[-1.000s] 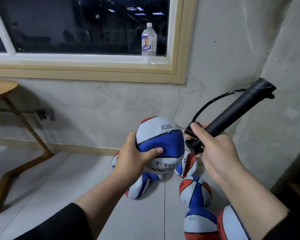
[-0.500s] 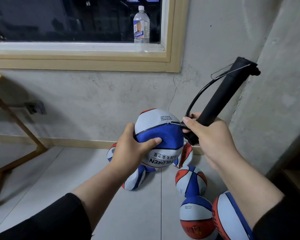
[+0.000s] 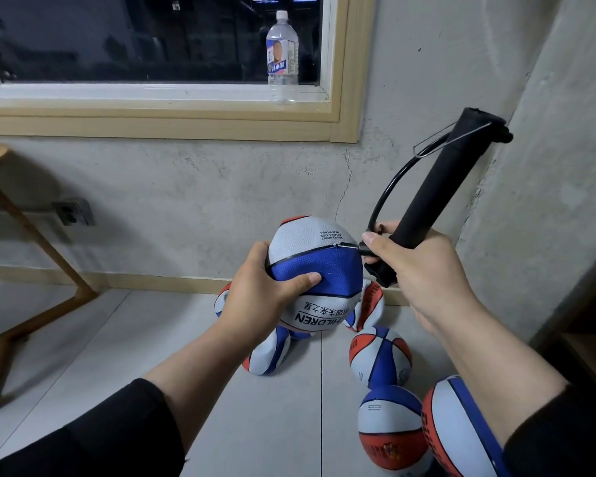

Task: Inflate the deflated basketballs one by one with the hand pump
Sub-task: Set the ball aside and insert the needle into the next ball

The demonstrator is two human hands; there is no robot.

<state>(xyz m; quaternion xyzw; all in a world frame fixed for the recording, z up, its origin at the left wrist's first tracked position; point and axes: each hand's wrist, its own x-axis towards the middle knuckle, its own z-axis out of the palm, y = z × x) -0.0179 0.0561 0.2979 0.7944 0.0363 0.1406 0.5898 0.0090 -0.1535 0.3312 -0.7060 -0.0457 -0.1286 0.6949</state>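
A grey concrete wall (image 3: 193, 201) fills the background, with a wood-framed window (image 3: 159, 63) set into it and a pale tiled floor (image 3: 289, 425) below. At the left edge stands a wooden table (image 3: 21, 215) with a bent leg. On the window sill a clear water bottle (image 3: 282, 58) stands upright. Several small red, white and blue basketballs lie on the floor by the wall: one (image 3: 267, 352) under the left arm, one (image 3: 380, 356) right of the floor seam, and two more (image 3: 391, 428) (image 3: 458, 428) touching each other at the lower right. The left hand (image 3: 258, 297) grasps a blue and white basketball (image 3: 319, 273) held up above that pile, thumb pressed into its dented blue panel and fingers wrapped behind. The right hand (image 3: 417, 266) is clenched around the lower end of a black hand pump (image 3: 441, 187), which tilts up to the right. A thin black hose (image 3: 389, 187) curves from the top of the pump down to the fingertips (image 3: 370, 239), where the needle meets the ball's seam. A grey wall socket (image 3: 73, 211) sits low on the wall at left.
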